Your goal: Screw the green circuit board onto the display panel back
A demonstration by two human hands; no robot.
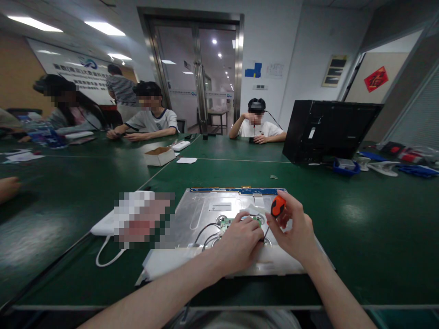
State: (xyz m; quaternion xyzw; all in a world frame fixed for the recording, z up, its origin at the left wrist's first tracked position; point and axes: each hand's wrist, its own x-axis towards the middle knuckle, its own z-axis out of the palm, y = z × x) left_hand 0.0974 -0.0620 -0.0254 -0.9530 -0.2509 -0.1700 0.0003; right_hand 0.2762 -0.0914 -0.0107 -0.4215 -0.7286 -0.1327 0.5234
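Note:
My right hand [291,228] grips a screwdriver with an orange and black handle [278,207]. Its thin shaft slants down and left toward a small green circuit board [226,222]. Over that board lies my left hand [242,240], fingers curled together close to the shaft; whatever they pinch is hidden. Beneath both hands is a flat silver metal display panel [188,210], with a blue circuit strip [219,191] along its far edge. Black cables [205,228] run to the board's left side. The screwdriver's tip is hidden behind my left fingers.
A white power bank [113,221] with a cable lies left of the panel, partly blurred out. Farther off are a small open box [159,156], a black monitor housing [329,130] and a blue tray [345,167]. Several people sit around the green table [377,219].

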